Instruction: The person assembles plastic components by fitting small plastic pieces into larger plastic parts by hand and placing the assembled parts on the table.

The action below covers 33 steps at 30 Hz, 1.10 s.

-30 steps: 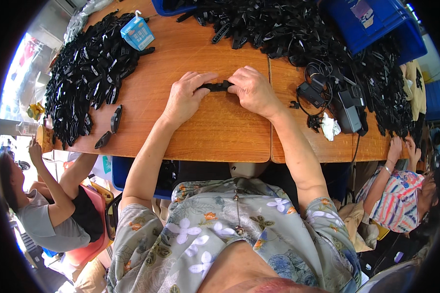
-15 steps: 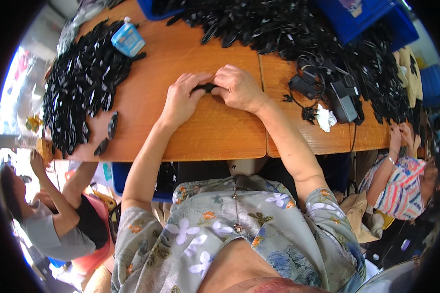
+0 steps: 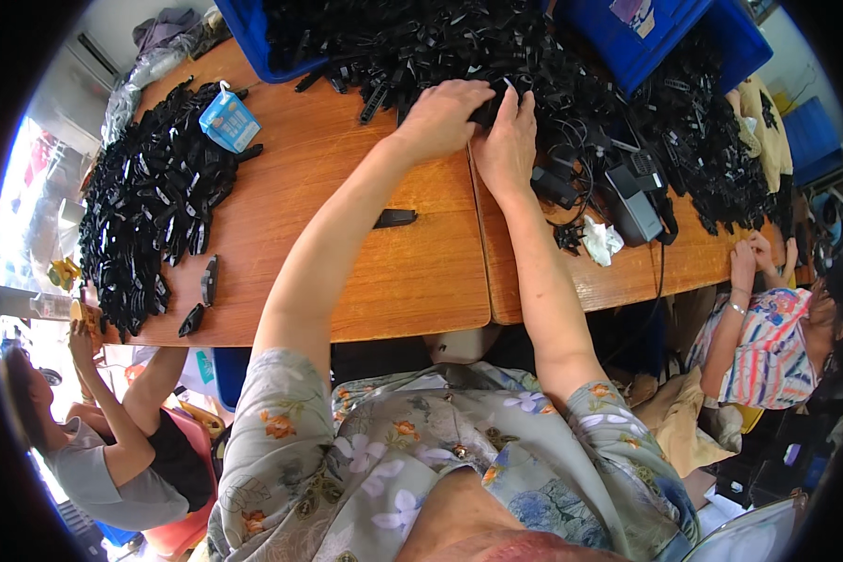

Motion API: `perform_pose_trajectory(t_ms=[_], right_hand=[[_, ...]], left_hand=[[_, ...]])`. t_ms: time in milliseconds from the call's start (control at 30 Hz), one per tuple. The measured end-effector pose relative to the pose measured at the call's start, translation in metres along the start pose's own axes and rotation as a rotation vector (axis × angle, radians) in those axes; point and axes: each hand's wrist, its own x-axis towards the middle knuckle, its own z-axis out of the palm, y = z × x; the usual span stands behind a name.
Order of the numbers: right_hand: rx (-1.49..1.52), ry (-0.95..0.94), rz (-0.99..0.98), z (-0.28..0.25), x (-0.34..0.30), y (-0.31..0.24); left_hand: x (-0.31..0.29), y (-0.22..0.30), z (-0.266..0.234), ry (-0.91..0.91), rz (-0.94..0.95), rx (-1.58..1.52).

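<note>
Both my hands reach to the near edge of a large pile of black plastic parts point(image 3: 412, 42) at the back of the table. My left hand point(image 3: 443, 117) stretches its fingers to the right over the parts. My right hand point(image 3: 506, 150) is beside it, fingers extended away from me and apart. Dark pieces lie between the two hands; I cannot make out whether either hand grips one. A single slim black plastic part point(image 3: 396, 218) lies on the bare wood by my left forearm.
To the left are a heap of black parts point(image 3: 150, 206), two loose pieces point(image 3: 210, 281) and a blue-white carton point(image 3: 229, 120). Blue bins point(image 3: 646, 37) stand at the back. Cables, a grey device point(image 3: 632, 206) and crumpled tissue point(image 3: 601, 241) lie right. People sit at both sides.
My hands have moved from the table's middle to the pile at the back. The dark piece they held together now appears left on the table. The view has shifted slightly.
</note>
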Motion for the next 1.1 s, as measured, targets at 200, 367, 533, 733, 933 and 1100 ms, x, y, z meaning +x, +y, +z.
perform_pose_trajectory(t_ms=[200,367,533,733,933,1100], right_hand=[[0.249,0.060,-0.062,0.021,-0.007,0.021],[0.454,0.115,0.053,0.015,0.003,0.027],[0.261,0.257,-0.181,-0.007,-0.007,0.007],[0.094,-0.028,-0.376,0.011,-0.020,-0.007],[0.049,-0.207,-0.462,0.007,-0.023,-0.010],[0.268,-0.259,-0.353,-0.004,-0.034,-0.029]], left_hand=[[-0.016,0.000,0.017,0.043,0.068,0.276],[-0.074,-0.006,-0.020,0.020,0.073,0.372],[-0.126,-0.012,-0.047,0.035,-0.122,0.227],[-0.144,-0.002,-0.046,0.218,-0.292,-0.008],[-0.154,-0.018,-0.056,0.254,-0.346,0.090],[-0.144,-0.007,-0.052,0.351,-0.196,0.148]])
